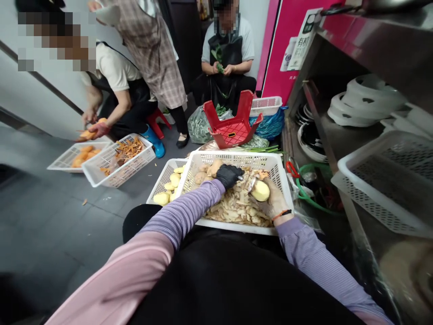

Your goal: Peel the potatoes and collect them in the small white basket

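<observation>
My left hand (229, 176), in a black glove, is closed around a peeler; a small metallic bit (240, 178) shows at its fingertips, the rest largely hidden. A mostly peeled, pale yellow potato (261, 191) sits in the grip of my right hand (275, 198), which has a thin pale glove and an orange-black wrist band. Both hands are above a white perforated basket (286, 180) resting before my lap. Inside lie many potato peelings (233, 208), and unpeeled brown potatoes (214, 168) sit at its far left, beside my left hand.
Peeled potatoes (161, 198) lie in another white basket at left. An upturned red stool (233, 131) stands beyond. Co-workers handle orange vegetables (89, 132) and greens (219, 58). To the right are metal shelves with white dishes (367, 99), red-handled scissors (291, 169) and a green basket (306, 198).
</observation>
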The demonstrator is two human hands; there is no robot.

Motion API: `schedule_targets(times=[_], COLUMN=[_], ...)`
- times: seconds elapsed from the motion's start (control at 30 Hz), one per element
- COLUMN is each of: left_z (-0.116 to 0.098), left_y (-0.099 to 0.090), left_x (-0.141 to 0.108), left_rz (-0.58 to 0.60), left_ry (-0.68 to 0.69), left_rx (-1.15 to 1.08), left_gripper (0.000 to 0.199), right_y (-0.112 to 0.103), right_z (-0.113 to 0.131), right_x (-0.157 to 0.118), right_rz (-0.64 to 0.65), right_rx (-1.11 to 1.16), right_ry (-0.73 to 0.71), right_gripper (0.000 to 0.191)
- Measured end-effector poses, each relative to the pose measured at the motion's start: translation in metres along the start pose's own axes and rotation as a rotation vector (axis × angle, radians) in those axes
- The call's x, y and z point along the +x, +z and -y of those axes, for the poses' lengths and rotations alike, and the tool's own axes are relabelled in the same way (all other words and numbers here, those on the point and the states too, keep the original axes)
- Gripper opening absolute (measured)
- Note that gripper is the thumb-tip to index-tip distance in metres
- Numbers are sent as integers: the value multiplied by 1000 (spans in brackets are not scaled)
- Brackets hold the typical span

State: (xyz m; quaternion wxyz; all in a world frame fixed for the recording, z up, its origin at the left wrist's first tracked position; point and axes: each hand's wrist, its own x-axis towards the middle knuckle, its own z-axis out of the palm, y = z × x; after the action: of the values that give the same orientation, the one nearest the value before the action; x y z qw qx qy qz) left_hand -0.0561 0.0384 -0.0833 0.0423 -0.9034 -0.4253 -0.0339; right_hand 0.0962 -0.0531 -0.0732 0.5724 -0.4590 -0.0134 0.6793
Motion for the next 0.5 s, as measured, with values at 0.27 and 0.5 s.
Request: schedule_targets(times=[0.27,0.5], left_z=[23,13], left_y=[1,0], left_x=[-2,-15], left_rz=[26,61], left_ry=[-64,-185], left_rx=[-7,-30], left_gripper=[27,29], right_y=[-4,-3], right_z=[13,18], right_x=[-6,1], right_rz=[121,-7], right_rx=[104,96], right_ry=[57,93], right_gripper=[16,20])
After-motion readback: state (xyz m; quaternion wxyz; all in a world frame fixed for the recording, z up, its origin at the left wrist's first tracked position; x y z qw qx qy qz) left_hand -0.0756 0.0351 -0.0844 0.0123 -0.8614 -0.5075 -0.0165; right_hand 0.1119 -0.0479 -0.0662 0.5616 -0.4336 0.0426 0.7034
